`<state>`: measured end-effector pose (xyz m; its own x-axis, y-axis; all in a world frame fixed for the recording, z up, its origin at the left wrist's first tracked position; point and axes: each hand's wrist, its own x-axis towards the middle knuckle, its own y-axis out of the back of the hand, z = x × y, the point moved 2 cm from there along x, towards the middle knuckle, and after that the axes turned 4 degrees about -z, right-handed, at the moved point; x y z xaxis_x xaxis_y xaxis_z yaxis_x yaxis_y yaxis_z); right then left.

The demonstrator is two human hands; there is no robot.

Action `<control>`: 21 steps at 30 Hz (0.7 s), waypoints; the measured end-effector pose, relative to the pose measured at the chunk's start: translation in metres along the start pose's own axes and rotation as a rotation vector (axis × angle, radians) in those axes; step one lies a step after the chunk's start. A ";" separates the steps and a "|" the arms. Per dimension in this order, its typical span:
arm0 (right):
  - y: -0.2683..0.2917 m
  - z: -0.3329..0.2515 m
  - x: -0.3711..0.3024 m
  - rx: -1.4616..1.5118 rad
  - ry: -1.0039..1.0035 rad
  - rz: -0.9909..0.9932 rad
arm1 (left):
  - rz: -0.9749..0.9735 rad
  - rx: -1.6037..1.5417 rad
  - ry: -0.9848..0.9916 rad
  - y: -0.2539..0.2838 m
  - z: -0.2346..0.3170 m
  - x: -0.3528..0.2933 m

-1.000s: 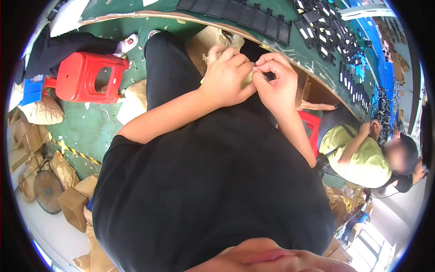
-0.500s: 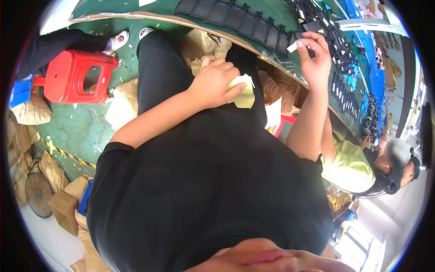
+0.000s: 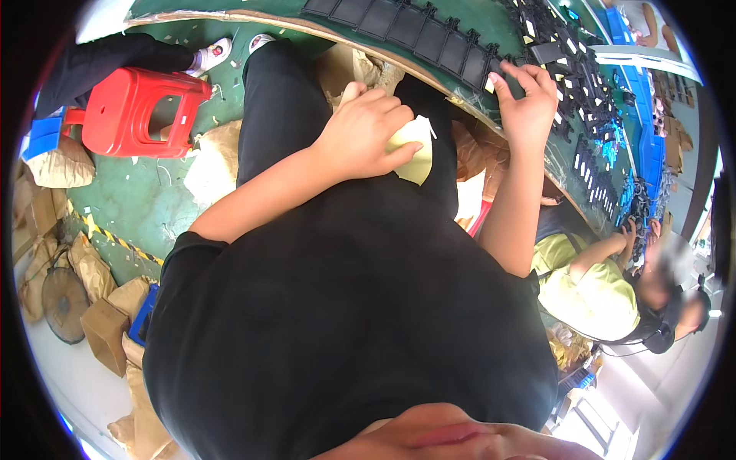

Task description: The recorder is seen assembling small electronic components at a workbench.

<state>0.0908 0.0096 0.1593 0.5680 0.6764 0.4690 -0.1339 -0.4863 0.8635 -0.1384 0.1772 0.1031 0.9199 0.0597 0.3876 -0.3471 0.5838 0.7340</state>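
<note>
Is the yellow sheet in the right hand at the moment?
No, the left hand holds the yellow sheet, while the right hand is up by the right end of the row of black panels.

Looks like a workshop or small factory floor, judging by the long green counter (image 3: 261,8) crowded with a row of matching black plastic frames (image 3: 420,32) and many loose black parts (image 3: 547,53), the striped floor tape (image 3: 126,245), cardboard box (image 3: 105,335), brown paper sacks (image 3: 90,276), and a co-worker (image 3: 589,290) further along the same counter.
</note>
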 end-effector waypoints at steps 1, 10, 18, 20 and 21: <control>0.001 0.001 0.000 -0.003 0.021 -0.038 | -0.007 0.003 0.004 0.001 0.001 0.001; 0.026 -0.090 -0.033 0.545 0.116 -0.206 | 0.017 0.006 0.001 0.006 0.009 0.004; 0.032 -0.123 -0.049 0.471 0.408 -0.212 | -0.037 0.016 0.054 -0.007 0.002 0.001; 0.033 -0.126 -0.053 0.548 0.456 -0.227 | -0.086 0.007 0.048 0.001 0.004 0.002; 0.034 -0.124 -0.052 0.591 0.431 -0.218 | -0.134 -0.003 0.044 0.004 0.004 0.002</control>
<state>-0.0438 0.0265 0.1870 0.1483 0.8880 0.4353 0.4711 -0.4505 0.7584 -0.1389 0.1761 0.1088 0.9652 0.0167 0.2610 -0.2201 0.5911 0.7760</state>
